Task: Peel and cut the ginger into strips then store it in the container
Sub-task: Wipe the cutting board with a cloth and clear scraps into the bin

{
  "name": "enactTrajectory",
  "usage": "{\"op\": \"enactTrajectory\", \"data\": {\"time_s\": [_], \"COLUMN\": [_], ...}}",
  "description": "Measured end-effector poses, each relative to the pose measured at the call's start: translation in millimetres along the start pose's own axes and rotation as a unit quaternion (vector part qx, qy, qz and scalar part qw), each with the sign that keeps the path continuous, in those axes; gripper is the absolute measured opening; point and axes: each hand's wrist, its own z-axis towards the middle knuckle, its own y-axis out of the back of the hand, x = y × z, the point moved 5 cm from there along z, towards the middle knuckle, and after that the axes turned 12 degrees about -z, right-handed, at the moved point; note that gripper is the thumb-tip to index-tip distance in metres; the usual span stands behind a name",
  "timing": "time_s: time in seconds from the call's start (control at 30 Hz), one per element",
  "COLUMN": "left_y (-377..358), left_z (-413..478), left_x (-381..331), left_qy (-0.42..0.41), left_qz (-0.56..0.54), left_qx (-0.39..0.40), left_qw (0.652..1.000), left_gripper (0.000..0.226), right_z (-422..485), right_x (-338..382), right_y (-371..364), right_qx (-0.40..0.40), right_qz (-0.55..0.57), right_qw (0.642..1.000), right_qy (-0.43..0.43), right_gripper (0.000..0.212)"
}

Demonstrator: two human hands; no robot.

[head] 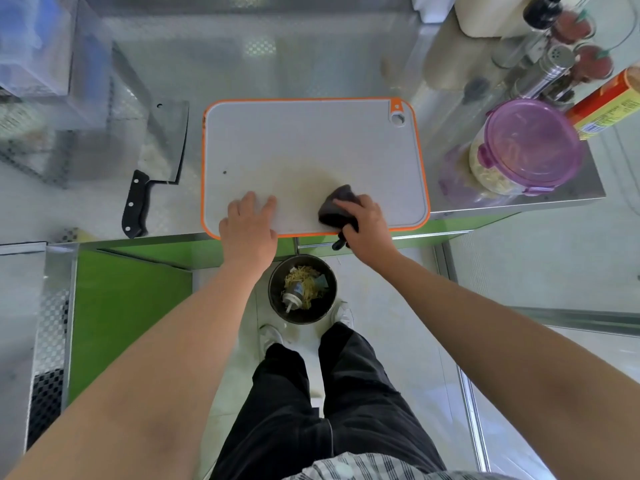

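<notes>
The table (277,64) carries the board (311,140), laid with its long axis left to right and its near edge over the table's front. No ginger is seen on the board; only a faint yellowish stain (304,178) is left. It lies between the hands and slightly beyond them. The container (530,147) stands to the right, past the board's right edge. Its purple lid is on, and pale ginger (485,168) is seen through its wall. The storing is judged done, and wiping appears to be the step in hand. The bin (273,292) on the floor holds scraps. The cleaver (162,150) is laid left of the board, untouched. The left hand (247,225) is pressed flat on the board with its fingers straight. The right hand (367,223) is curled around a dark cloth (334,206) resting on the board. The stain is reached from the cloth by a short stroke up and leftward, and the container is nearer the right hand.
</notes>
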Motion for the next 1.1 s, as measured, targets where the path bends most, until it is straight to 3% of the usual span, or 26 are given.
{"op": "enactTrajectory", "data": {"time_s": [0.1,0.13,0.23,0.3,0.37,0.47,0.53,0.63,0.7,0.8,0.83,0.93,1.1], "left_y": [3.5,5.2,10.1,13.7,17.1,19.0,21.1,24.1,27.0,35.4,38.0,44.3,48.9], "left_z": [-0.5,0.3,1.9,0.1,-2.1,-2.8,-1.5,0.2,0.9,5.7,8.9,21.7,37.6], "left_x": [1.3,1.9,9.6,19.4,27.7,35.8,42.8,53.6,58.0,65.7,69.3,79.5,92.3], "left_qy": [-0.009,-0.013,-0.017,-0.001,0.017,0.016,0.021,0.049,0.055,0.034,0.031,0.053,0.094], "left_qz": [-0.011,-0.019,-0.062,-0.088,-0.076,-0.096,-0.108,-0.097,-0.104,-0.135,-0.144,-0.173,-0.213], "left_qx": [0.001,0.001,-0.006,-0.033,-0.055,-0.05,-0.052,-0.063,-0.065,-0.09,-0.097,-0.108,-0.122], "left_qw": [1.0,1.0,0.998,0.996,0.995,0.994,0.993,0.992,0.991,0.986,0.984,0.978,0.965], "left_gripper": [0.054,0.054,0.049,0.045,0.043,0.044,0.045,0.047,0.045,0.038,0.036,0.032,0.018], "right_z": [-23.6,-24.9,7.4,19.6,11.3,-4.4,17.0,51.1,46.8,28.3,35.1,89.5,138.3], "right_x": [26.5,33.7,27.4,27.7,41.8,61.8,63.5,53.6,62.2,82.0,85.6,86.8,100.3], "right_y": [-18.3,-14.9,-0.5,-8.1,-32.2,-38.9,-26.2,-22.1,-38.7,-47.3,-42.6,-21.4,-47.2], "right_qx": [0.162,0.176,0.037,0.01,0.079,0.196,0.134,0.016,0.064,0.197,0.193,0.055,0.015], "right_qz": [0.047,0.077,0.094,0.031,-0.001,0.051,0.085,0.022,-0.015,0.04,0.063,0.067,0.03], "right_qw": [0.98,0.975,0.994,0.999,0.993,0.966,0.977,0.998,0.994,0.966,0.967,0.993,0.999], "right_qy": [0.102,0.115,0.048,0.026,0.083,0.163,0.143,0.052,0.089,0.162,0.151,0.077,0.013], "right_gripper": [0.038,0.038,0.044,0.052,0.049,0.041,0.043,0.051,0.05,0.039,0.039,0.046,0.057]}}
